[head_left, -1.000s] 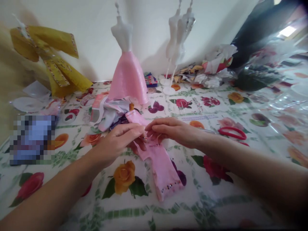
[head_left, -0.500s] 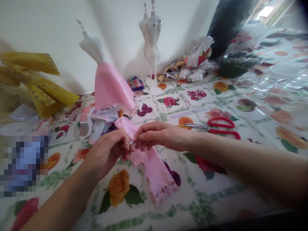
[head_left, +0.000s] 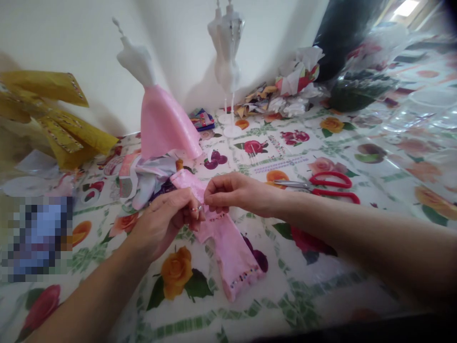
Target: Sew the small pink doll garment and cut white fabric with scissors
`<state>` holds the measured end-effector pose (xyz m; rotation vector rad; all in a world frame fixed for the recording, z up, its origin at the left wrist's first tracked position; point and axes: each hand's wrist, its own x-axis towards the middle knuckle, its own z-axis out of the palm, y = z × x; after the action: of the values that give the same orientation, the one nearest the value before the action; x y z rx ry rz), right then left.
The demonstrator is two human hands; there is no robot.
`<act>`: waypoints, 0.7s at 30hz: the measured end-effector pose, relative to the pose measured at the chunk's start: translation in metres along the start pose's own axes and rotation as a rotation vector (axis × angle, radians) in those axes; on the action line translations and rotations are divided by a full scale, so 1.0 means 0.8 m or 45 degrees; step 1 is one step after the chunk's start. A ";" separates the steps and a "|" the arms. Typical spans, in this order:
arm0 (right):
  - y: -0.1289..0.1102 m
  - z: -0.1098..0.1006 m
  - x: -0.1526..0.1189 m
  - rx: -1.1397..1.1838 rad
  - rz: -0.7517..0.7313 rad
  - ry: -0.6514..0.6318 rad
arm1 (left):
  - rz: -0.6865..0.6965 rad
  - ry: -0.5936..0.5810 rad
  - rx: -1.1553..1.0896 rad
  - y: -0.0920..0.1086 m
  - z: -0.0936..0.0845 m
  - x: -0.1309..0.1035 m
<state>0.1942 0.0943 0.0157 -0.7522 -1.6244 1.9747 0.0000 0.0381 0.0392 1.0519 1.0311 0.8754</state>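
A short strip of small coloured beads [head_left: 196, 209] is pinched between the thumb and fingers of my left hand [head_left: 171, 214]. Close to the strip's right end, the fingertips of my right hand [head_left: 233, 193] are pressed together; whatever they pinch is too small to make out. Beneath both hands lies a small pink doll garment [head_left: 237, 259], partly hidden by them. A row of coloured beads runs along its lower hem, and another crosses its middle. Red-handled scissors [head_left: 314, 186] rest beyond my right forearm.
A white mannequin in a pink skirt [head_left: 167, 124] and two bare white mannequins [head_left: 226, 57] stand by the wall. At left is a yellow doll outfit [head_left: 67, 138]. Paper and plastic scraps [head_left: 293, 90] lie at the back. A flowered cloth [head_left: 200, 319] covers the table.
My fingers have shifted slightly, with a little more gap between the two hands, so the bead row across the garment's middle now shows. The whole view has moved slightly.
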 end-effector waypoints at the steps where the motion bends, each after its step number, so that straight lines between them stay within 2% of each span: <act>1: 0.000 0.000 0.000 -0.043 -0.009 0.018 | 0.004 0.000 0.005 -0.001 -0.001 0.000; 5: -0.003 -0.002 0.001 -0.219 -0.084 0.097 | -0.003 0.028 0.061 -0.004 -0.009 -0.001; 10: -0.007 -0.008 0.002 -0.422 -0.147 0.133 | -0.002 0.100 0.372 -0.007 -0.023 -0.003; 16: 0.000 -0.017 0.013 -0.566 -0.079 0.134 | -0.065 0.156 0.616 -0.019 -0.031 0.000; 21: 0.002 -0.018 0.017 -0.845 -0.021 0.123 | -0.053 0.148 0.805 -0.025 -0.030 0.002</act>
<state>0.1938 0.1131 0.0104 -1.0391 -2.2335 1.3431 -0.0208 0.0401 0.0162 1.5078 1.4734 0.5865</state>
